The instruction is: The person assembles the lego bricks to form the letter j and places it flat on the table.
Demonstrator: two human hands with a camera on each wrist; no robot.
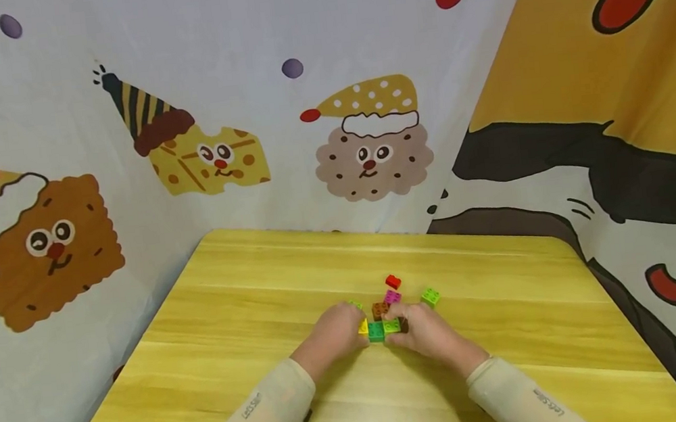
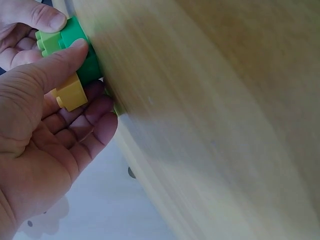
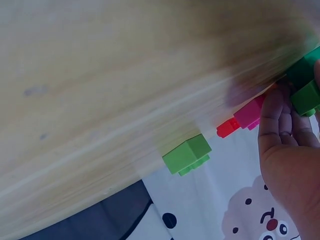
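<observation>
My left hand (image 1: pixel 338 330) holds a dark green toy building brick (image 1: pixel 376 331) from the left, its thumb on the brick's side. A yellow brick (image 2: pixel 72 95) is joined to that green one, beside the left fingers. From the right, my right hand (image 1: pixel 426 331) pinches a light green brick (image 1: pixel 391 326), which sits against the dark green brick. In the left wrist view the right thumb lies at the light green brick's (image 2: pixel 49 41) edge. Just behind the joined bricks is a brown brick (image 1: pixel 380 311), partly covered by the right fingers.
Beyond the hands lie a magenta brick (image 1: pixel 392 297) and a small red brick (image 1: pixel 393 281). Another light green brick (image 1: pixel 430 296) stands to the right, and one more (image 1: pixel 356 304) shows behind the left hand. The wooden table (image 1: pixel 249 301) meets a printed curtain at its back edge.
</observation>
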